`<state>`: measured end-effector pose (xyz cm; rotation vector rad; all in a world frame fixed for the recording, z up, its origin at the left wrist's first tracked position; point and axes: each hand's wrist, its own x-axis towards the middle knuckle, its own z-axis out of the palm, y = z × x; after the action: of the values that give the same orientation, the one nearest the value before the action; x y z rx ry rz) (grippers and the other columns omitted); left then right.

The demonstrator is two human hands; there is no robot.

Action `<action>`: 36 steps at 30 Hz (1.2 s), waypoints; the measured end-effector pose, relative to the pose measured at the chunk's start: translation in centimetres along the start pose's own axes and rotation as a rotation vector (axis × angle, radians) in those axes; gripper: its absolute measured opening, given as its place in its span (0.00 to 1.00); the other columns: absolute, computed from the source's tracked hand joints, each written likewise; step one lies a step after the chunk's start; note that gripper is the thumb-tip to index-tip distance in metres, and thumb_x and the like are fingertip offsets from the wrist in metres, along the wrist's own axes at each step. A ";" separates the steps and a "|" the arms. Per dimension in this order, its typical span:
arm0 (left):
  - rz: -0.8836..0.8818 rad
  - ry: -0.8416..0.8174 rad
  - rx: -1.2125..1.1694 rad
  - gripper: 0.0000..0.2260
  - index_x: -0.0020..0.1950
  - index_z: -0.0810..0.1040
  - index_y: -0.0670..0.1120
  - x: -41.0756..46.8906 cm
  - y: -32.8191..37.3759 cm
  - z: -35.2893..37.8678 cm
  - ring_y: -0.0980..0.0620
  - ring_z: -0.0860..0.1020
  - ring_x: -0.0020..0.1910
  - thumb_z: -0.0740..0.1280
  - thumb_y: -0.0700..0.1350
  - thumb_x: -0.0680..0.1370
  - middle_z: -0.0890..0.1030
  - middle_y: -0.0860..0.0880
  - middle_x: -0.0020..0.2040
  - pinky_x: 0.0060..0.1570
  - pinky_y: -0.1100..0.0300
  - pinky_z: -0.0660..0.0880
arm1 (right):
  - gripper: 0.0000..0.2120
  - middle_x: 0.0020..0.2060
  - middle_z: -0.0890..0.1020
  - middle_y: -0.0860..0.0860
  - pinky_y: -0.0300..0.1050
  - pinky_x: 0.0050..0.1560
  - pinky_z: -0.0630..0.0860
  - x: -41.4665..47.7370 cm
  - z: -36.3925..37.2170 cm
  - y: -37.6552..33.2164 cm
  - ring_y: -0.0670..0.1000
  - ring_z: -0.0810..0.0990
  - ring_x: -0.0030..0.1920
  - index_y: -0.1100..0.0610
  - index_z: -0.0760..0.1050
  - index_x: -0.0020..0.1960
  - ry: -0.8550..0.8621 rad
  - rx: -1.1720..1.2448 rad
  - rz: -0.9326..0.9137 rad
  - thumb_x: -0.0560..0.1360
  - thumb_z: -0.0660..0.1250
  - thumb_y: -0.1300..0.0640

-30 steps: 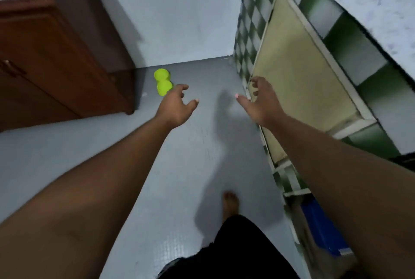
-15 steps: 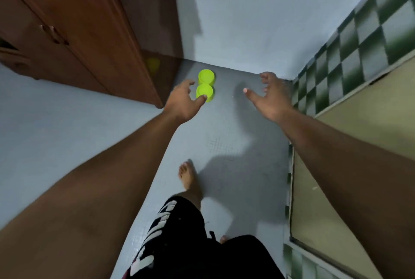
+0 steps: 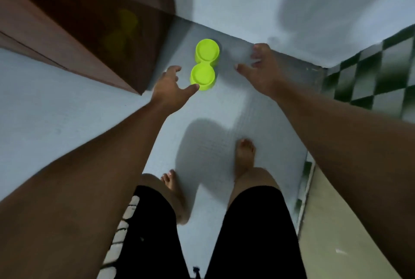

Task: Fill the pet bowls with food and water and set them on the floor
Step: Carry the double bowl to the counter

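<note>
Flanking lime bowls [image 3: 204, 64], hands [image 3: 169, 91] spread

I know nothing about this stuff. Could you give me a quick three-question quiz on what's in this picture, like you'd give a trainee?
1. True or false: the green double bowl sits on the floor.
2. The left hand and the right hand hold: A nothing, B a food bag, C a water jug.
3. Fill in: on the person's left, beside the bowl, stands a brown wooden ____.
Key: 1 true; 2 A; 3 cabinet.
</note>
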<state>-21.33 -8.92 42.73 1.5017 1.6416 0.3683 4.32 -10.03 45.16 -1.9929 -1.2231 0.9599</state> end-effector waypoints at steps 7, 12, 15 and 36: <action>-0.107 0.054 -0.069 0.39 0.76 0.68 0.46 15.3 -9.1 13.5 0.44 0.77 0.64 0.81 0.53 0.70 0.74 0.40 0.68 0.66 0.51 0.74 | 0.42 0.56 0.70 0.52 0.34 0.51 0.71 20.0 8.3 13.5 0.48 0.71 0.52 0.60 0.66 0.70 -0.178 -0.065 -0.056 0.62 0.84 0.57; -0.209 0.136 -0.213 0.45 0.78 0.65 0.47 23.1 -16.3 22.2 0.42 0.75 0.66 0.83 0.51 0.67 0.71 0.41 0.70 0.66 0.43 0.74 | 0.44 0.59 0.73 0.52 0.49 0.62 0.77 32.0 14.7 20.0 0.50 0.76 0.58 0.54 0.67 0.70 -0.189 -0.077 -0.041 0.60 0.85 0.48; -0.347 0.224 -0.350 0.50 0.79 0.64 0.47 25.4 -19.3 26.3 0.42 0.75 0.67 0.80 0.61 0.63 0.71 0.41 0.71 0.65 0.42 0.76 | 0.42 0.61 0.74 0.54 0.53 0.65 0.75 37.0 18.3 22.0 0.52 0.76 0.61 0.57 0.66 0.70 -0.172 -0.122 -0.059 0.63 0.83 0.47; -0.290 0.494 -0.613 0.25 0.80 0.65 0.52 25.0 -12.7 24.4 0.44 0.71 0.65 0.64 0.53 0.84 0.64 0.40 0.71 0.69 0.56 0.69 | 0.20 0.47 0.85 0.61 0.49 0.50 0.78 36.6 16.8 18.4 0.58 0.83 0.53 0.55 0.79 0.40 0.013 -0.169 -0.018 0.67 0.73 0.38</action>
<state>-9.44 3.17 9.72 0.7320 1.8534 1.0327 10.66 18.19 11.61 -2.1100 -1.3523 0.8576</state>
